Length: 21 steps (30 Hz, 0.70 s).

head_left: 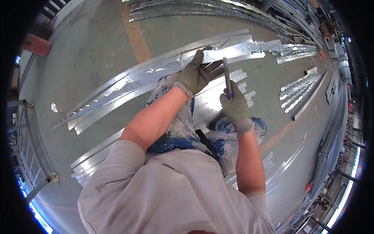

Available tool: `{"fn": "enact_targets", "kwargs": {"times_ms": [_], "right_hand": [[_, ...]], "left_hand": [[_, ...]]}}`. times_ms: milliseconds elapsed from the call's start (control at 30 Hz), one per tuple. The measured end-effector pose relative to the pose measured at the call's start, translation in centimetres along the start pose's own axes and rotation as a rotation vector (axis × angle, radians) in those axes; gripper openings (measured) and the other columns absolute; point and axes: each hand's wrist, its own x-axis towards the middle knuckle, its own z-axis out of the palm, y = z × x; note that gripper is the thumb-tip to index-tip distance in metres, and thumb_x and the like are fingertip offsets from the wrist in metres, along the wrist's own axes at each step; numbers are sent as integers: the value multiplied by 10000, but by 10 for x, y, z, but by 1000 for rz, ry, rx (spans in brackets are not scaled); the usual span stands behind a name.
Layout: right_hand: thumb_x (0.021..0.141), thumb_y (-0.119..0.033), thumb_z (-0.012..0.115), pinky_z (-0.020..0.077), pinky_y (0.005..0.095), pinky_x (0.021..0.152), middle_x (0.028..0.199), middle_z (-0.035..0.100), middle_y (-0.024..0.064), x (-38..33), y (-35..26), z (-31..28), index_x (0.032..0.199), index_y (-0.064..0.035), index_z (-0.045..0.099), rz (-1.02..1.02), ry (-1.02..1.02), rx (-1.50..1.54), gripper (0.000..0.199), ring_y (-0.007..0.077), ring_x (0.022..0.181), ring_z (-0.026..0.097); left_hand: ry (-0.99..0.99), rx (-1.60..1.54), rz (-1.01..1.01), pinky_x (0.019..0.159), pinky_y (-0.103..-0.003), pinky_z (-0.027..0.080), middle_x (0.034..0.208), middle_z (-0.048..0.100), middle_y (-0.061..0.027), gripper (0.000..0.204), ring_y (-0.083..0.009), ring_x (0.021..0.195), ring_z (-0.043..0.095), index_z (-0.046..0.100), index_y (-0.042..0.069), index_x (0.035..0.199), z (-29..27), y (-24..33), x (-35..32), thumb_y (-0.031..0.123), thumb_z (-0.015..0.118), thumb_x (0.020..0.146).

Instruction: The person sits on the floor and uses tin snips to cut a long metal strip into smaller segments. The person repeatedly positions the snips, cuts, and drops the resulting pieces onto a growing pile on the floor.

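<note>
My left hand (193, 76), in a grey-green work glove, grips the edge of a long shiny sheet-metal strip (230, 52). Its thumb lies against the metal, and some fingers reach out toward the tool. The strip has small cut, bent-up tabs and lies across further long strips (113, 102) on the floor. In my gloved right hand (236, 106) is a narrow grey metal tool with a blue handle (227, 74). It points away from me, its tip just short of the strip; its exact kind cannot be made out.
More flat strips (208, 99) lie beneath and beside my legs. Stacks of notched strips (187, 12) rest at the far side, others (298, 91) at the right beside a metal channel (309, 95). A wheeled metal frame (33, 152) stands left, near a red cylinder (37, 45).
</note>
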Motion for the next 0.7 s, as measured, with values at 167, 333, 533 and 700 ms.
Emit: {"fn": "enact_targets", "kwargs": {"times_ms": [167,333,533,700], "right_hand": [[972,-258,733,588,427,861,1053,739,156,0,-2,1,1541,-25,590,18,-30,44,631,312,933,738],[920,-254,872,512,260,731,961,673,-13,-17,-21,-23,1573,4,580,82,-251,600,761,68,807,600],[917,-255,881,523,287,696,944,681,-7,-12,-15,-17,1550,12,590,68,-229,569,746,87,767,614],[924,-234,867,521,281,687,943,694,4,-10,-18,-20,1459,11,617,105,-267,556,639,90,770,624]], "left_hand": [[-23,7,1,1155,-617,597,1451,708,-167,455,-366,1361,697,619,120,1471,0,1,-1,453,530,1174],[-36,-1,13,1150,-612,603,1456,705,-175,467,-366,1369,694,614,105,1470,-1,4,-4,454,538,1169],[-28,12,23,1116,-601,635,1457,700,-195,476,-365,1363,702,598,91,1483,3,4,-4,444,545,1169],[0,17,28,1100,-597,649,1451,706,-195,477,-366,1358,706,593,90,1489,1,4,-3,440,547,1168]]}}
